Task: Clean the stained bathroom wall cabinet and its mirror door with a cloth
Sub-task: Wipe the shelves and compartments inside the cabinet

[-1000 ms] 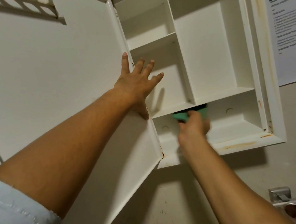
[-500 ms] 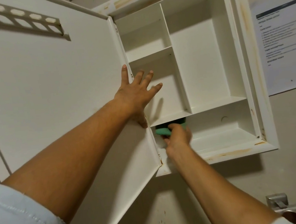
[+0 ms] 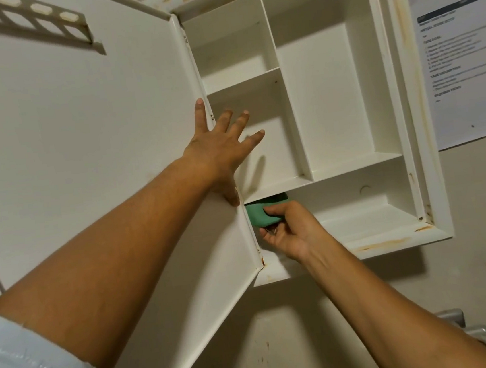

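Braces the white cabinet door [image 3: 81, 141] open with the left hand [image 3: 220, 150] flat, fingers spread, at its hinge edge. Grips a bunched green cloth [image 3: 261, 215] in the curled right hand [image 3: 292, 232] at the left end of the white wall cabinet's [image 3: 386, 78] bottom shelf. Looks partway at best, judging by rust-brown streaks [image 3: 383, 244] along the front lip and right frame; cannot tell about the mirror side.

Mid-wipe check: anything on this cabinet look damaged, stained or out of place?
Yes: orange-brown, rust-like streaks run along the cabinet's bottom front lip and down its right frame, with a spot at the door's lower corner. The right hand holds the green cloth at the bottom compartment's left end, not on them. Nothing looks spilled or askew.
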A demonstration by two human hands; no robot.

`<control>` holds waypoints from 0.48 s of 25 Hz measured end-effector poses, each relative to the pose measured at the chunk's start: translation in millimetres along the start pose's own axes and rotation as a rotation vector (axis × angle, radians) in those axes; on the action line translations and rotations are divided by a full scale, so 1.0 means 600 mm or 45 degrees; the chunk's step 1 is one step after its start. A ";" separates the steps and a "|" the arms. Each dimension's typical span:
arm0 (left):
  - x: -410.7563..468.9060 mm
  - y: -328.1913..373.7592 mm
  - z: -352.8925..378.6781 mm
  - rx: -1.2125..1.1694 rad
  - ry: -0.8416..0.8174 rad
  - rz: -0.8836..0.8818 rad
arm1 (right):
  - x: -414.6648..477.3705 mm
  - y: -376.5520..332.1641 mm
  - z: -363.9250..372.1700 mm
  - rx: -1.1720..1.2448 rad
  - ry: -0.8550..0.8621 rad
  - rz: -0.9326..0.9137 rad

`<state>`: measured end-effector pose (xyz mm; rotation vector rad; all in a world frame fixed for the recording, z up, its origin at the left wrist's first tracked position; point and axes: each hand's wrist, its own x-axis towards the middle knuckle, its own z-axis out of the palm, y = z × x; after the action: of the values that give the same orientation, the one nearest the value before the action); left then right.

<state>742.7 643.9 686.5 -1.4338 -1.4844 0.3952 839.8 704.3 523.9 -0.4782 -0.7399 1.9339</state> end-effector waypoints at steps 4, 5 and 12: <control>0.000 -0.001 0.003 0.004 0.003 -0.003 | 0.024 0.013 0.043 -0.155 0.169 -0.028; 0.000 -0.001 0.003 0.004 0.010 -0.003 | 0.019 0.007 0.043 -0.208 0.167 -0.031; 0.001 -0.003 0.001 0.016 -0.003 0.006 | -0.018 -0.053 -0.068 -0.227 0.352 -0.405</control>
<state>741.2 644.5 687.9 -1.4270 -1.4783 0.4086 889.9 717.6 515.3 -0.6782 -0.7594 1.4778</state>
